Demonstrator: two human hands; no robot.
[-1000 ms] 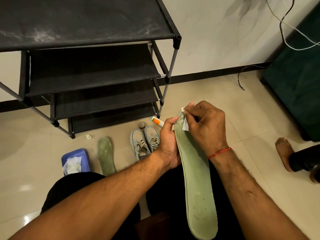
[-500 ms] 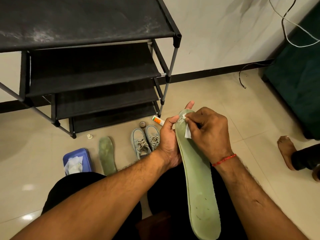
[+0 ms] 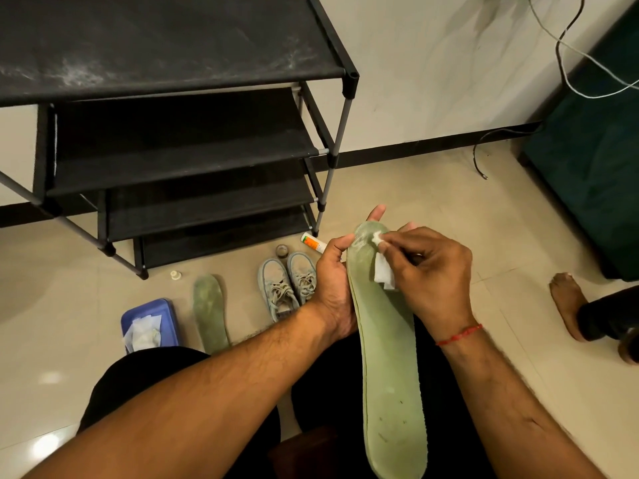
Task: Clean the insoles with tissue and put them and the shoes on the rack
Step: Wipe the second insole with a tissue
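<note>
L hand [image 3: 333, 281] grips green insole [image 3: 387, 357], R hand [image 3: 428, 274] presses tissue [image 3: 383, 271] on it.

My only camera rides on my head, facing forward and tipped steeply down toward the floor [image 3: 432, 188]. My left hand [image 3: 333, 288], right hand [image 3: 428, 271] and the insole [image 3: 390, 357] sit close beneath it, mid-frame; the rack [image 3: 173, 39] stands farther ahead, upper left, edges bowed by the wide lens

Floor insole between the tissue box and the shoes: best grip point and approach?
Likely the end nearest the rack, pinched from above. The insole lies flat and thin on the floor, that end is free, its near end reaches the knee, and tissue box and shoes flank its sides.
</note>
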